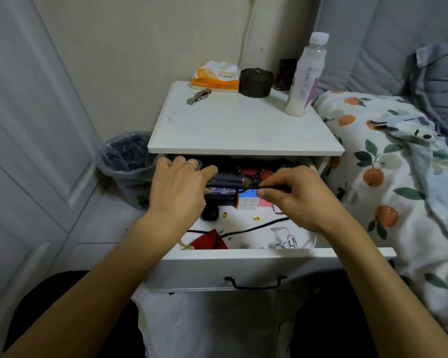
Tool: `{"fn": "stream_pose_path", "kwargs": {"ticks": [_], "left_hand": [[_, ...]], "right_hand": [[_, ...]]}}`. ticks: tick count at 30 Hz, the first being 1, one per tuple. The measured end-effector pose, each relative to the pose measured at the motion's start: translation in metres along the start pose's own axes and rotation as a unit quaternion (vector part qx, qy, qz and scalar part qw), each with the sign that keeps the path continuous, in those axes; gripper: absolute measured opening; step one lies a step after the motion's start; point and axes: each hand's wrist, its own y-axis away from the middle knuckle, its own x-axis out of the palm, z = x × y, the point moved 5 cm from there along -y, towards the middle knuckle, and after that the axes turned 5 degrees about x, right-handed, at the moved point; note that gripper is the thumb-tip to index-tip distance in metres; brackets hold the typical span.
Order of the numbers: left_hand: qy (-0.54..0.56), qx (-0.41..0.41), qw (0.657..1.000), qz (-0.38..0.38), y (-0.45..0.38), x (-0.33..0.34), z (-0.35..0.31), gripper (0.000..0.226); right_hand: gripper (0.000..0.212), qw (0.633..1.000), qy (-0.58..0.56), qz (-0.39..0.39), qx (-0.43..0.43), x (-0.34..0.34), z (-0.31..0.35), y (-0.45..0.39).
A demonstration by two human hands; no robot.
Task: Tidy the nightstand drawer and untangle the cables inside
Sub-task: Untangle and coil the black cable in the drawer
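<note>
Fingers (265, 186) of our right hand (299, 200) pinch the black cable (254, 228) above the open drawer (246, 254) while our left hand (180, 188) grips the dark device (228, 180); we should draw the cord free slowly, toward the drawer's front edge.

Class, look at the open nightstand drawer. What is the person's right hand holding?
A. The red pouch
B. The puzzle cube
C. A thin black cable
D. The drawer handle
C: the right hand pinches a thin black cable above the drawer, while the puzzle cube and the red pouch lie untouched inside.
</note>
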Motion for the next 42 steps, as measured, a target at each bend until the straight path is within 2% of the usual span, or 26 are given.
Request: {"fn": "stream_pose_path", "kwargs": {"ticks": [2,4,6,8,10,11,13,14,15,17,18,21,22,26,29,33,36,38,42], "left_hand": [[0.014,0.057,0.998,-0.006,0.000,-0.003,0.000,0.037],[0.082,0.096,0.992,-0.011,0.000,-0.007,0.003,0.037],[0.201,0.080,0.976,-0.023,0.000,-0.011,0.011,0.034],[0.297,0.057,0.953,-0.035,0.002,-0.013,0.019,0.032],[0.361,0.043,0.932,-0.014,0.005,-0.009,0.021,0.032],[0.414,0.024,0.910,0.002,0.007,-0.007,0.022,0.035],[0.548,-0.028,0.836,0.007,0.010,-0.007,0.024,0.043],[0.579,-0.044,0.814,-0.002,0.011,-0.008,0.023,0.045],[0.586,-0.052,0.809,-0.010,0.010,-0.009,0.021,0.044],[0.562,-0.084,0.822,-0.025,0.008,-0.008,0.015,0.040],[0.525,-0.112,0.843,-0.034,0.007,-0.007,0.015,0.036],[0.266,-0.140,0.954,-0.025,0.003,-0.014,0.011,0.036],[0.190,-0.124,0.974,-0.011,0.001,-0.017,0.009,0.038],[0.031,-0.076,0.997,-0.002,-0.006,-0.028,-0.006,0.034],[-0.001,-0.077,0.997,0.005,-0.010,-0.033,-0.008,0.031],[-0.022,-0.113,0.993,0.029,-0.019,-0.034,0.012,0.024],[-0.039,-0.107,0.992,0.053,-0.023,-0.029,0.015,0.025],[-0.031,-0.118,0.992,0.041,-0.024,-0.034,0.026,0.021],[-0.001,-0.127,0.992,0.002,-0.017,-0.053,0.049,0.022]], "right_hand": [[0.009,0.996,0.051,-0.046,-0.053,-0.011,0.009,-0.008],[0.009,0.991,0.065,-0.072,-0.096,-0.015,0.014,-0.018],[0.006,0.992,-0.006,-0.076,-0.103,-0.014,0.012,-0.024],[0.007,0.985,-0.149,-0.037,-0.076,-0.006,0.006,-0.027],[0.011,0.972,-0.233,0.009,-0.029,0.003,-0.004,-0.027],[0.016,0.968,-0.248,0.030,-0.007,0.007,-0.009,-0.025],[0.029,0.961,-0.271,0.052,0.031,0.014,-0.015,-0.021],[0.034,0.962,-0.267,0.046,0.033,0.017,-0.014,-0.019],[0.037,0.970,-0.241,0.034,0.015,0.019,-0.008,-0.016],[0.037,0.991,-0.128,0.018,-0.035,0.028,0.011,-0.011],[0.035,0.997,-0.063,0.014,-0.051,0.034,0.020,-0.008],[0.025,0.994,0.095,0.001,-0.055,0.039,0.033,-0.002],[0.023,0.990,0.129,0.004,-0.050,0.037,0.034,-0.001],[0.032,0.983,0.176,0.029,-0.038,0.029,0.043,0.007],[0.031,0.992,0.117,0.043,-0.014,0.024,0.042,0.012],[0.029,0.994,-0.060,0.083,0.030,0.021,0.037,0.022],[0.031,0.984,-0.175,0.010,0.017,0.016,0.040,0.023],[0.027,0.972,-0.235,-0.026,0.006,0.007,0.047,0.023],[0.026,0.974,-0.222,-0.036,-0.011,-0.011,0.065,0.024]]}}
